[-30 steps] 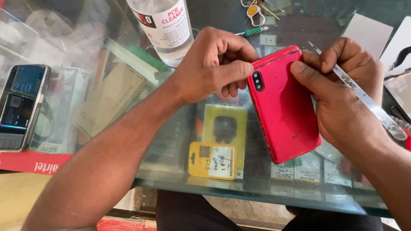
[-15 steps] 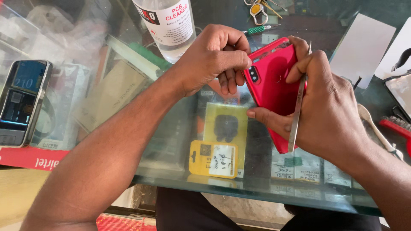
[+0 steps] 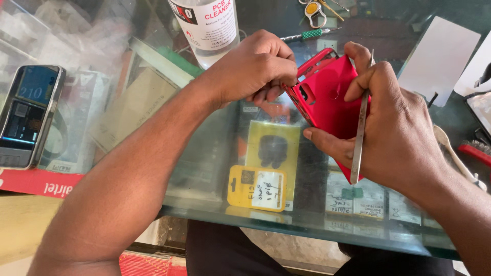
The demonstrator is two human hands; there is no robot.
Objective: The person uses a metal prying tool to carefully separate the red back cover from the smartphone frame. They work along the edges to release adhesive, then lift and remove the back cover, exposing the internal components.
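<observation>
The left hand (image 3: 255,69) pinches the red phone's (image 3: 332,102) camera-end corner. The right hand (image 3: 388,122) grips its lower side, clamping steel tweezers (image 3: 359,128) along the phone's long axis.

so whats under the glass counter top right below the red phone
Through the glass top, beneath the red phone, lie a yellow packaged part and small labelled packets. The right hand and the phone itself cover whatever sits directly under them.

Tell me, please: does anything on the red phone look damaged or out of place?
Yes. The red phone's back cover is lifted away from its frame at the top corner, by the left hand. The right hand holds metal tweezers against it. No cracks show.
</observation>
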